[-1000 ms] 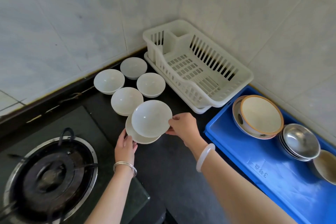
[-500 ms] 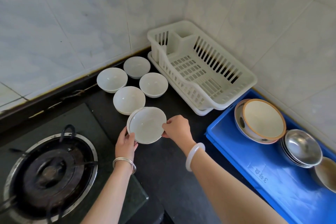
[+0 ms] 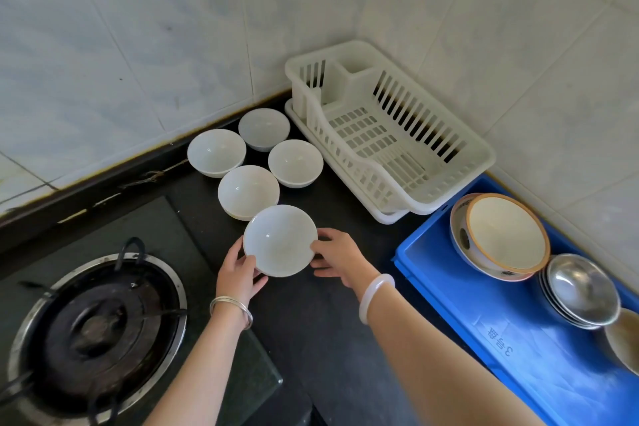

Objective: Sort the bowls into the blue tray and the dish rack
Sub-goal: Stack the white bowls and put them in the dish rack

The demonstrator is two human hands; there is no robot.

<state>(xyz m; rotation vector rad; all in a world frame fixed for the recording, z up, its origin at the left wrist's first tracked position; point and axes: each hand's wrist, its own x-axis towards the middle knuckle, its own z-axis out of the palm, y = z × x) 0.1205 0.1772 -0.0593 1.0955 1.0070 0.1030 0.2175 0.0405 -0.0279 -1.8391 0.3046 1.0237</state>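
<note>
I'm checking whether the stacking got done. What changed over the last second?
The right hand brought its white bowl down and slightly left until it sat squarely in the bowl that the left hand holds. The nested white bowls now look like one. Both hands kept their hold. The four loose white bowls, dish rack and blue tray stayed put.

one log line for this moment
left hand, right hand: hold white bowl | four bowls beside rack | tray: ceramic bowls, steel bowls
</note>
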